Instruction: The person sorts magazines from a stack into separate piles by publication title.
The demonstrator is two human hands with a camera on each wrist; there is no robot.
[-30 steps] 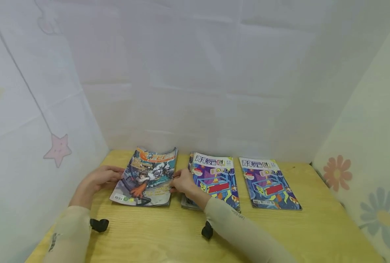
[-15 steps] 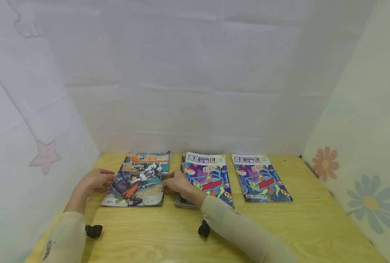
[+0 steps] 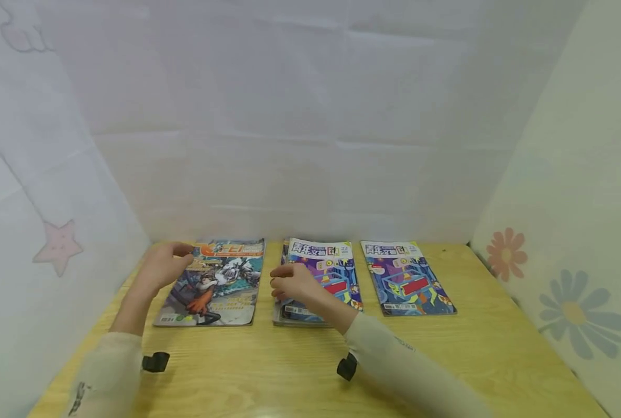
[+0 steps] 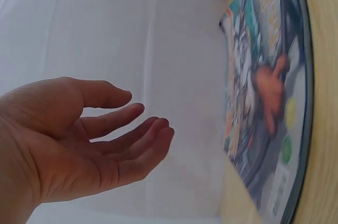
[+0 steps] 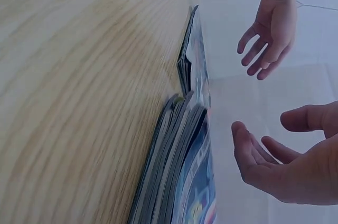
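A comic magazine with an orange title [image 3: 213, 283] lies flat at the left of the wooden table [image 3: 300, 371]. My left hand [image 3: 165, 266] hovers above its left edge, fingers loosely bent, holding nothing; the left wrist view shows the same empty left hand [image 4: 95, 139] beside the magazine [image 4: 264, 102]. My right hand [image 3: 289, 283] hangs relaxed and empty over a stack of magazines [image 3: 318, 281] in the middle. In the right wrist view the right hand [image 5: 285, 166] floats clear of the stack [image 5: 179, 166].
A third purple-and-blue magazine [image 3: 405, 278] lies alone to the right of the stack. White cloth walls close in the table at the back and on both sides. Small black wrist cameras [image 3: 155, 361] sit under both sleeves.
Both hands have let go of the comic magazine and lifted off it. The magazine, earlier raised and bent, now lies flat on the table.
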